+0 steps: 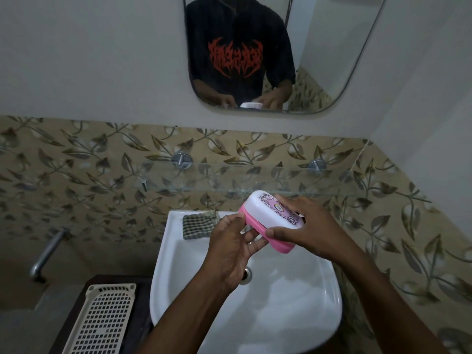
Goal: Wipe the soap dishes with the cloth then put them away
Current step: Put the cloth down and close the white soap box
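Note:
A soap dish [265, 210] with a pink base and a white patterned lid is held tilted in the air above the white sink [281, 302]. My right hand [306, 226] grips its right end, thumb on the pink base and fingers over the lid. My left hand [232, 246] holds the left underside with its fingers curled against the base. A checked cloth [198, 224] lies folded on the sink's back left rim, apart from both hands.
A glass shelf [229, 185] runs along the leaf-patterned tile wall just behind the dish. A mirror [281, 47] hangs above. A beige perforated basket [102, 320] sits on a dark stand left of the sink, and a metal tap [47, 254] juts from the left wall.

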The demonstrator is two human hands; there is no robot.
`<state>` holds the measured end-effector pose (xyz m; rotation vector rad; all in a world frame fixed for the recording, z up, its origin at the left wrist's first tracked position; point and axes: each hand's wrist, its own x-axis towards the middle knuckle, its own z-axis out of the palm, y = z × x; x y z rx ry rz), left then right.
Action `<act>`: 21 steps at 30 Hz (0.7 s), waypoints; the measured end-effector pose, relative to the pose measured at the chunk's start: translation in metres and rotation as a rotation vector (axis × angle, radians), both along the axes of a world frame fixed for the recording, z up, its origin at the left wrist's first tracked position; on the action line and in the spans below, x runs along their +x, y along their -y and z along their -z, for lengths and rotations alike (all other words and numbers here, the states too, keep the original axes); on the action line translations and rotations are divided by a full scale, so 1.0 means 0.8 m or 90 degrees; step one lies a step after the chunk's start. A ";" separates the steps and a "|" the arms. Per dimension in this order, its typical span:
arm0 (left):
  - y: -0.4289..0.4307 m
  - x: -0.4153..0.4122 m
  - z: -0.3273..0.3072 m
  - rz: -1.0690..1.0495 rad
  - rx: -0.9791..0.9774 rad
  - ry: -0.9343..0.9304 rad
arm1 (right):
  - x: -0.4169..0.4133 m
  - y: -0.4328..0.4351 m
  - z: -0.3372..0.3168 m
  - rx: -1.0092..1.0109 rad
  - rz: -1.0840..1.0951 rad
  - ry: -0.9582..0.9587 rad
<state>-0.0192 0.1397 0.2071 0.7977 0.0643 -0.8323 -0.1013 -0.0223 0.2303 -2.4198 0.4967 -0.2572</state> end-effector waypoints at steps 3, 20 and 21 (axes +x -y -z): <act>0.000 0.000 -0.002 0.000 -0.005 0.003 | -0.001 0.000 0.001 -0.002 -0.002 0.013; -0.001 0.008 -0.003 -0.029 -0.034 -0.019 | 0.001 -0.025 0.027 -0.049 -0.028 0.108; 0.000 0.008 -0.001 -0.031 -0.033 -0.017 | 0.001 -0.025 0.028 -0.059 -0.036 0.103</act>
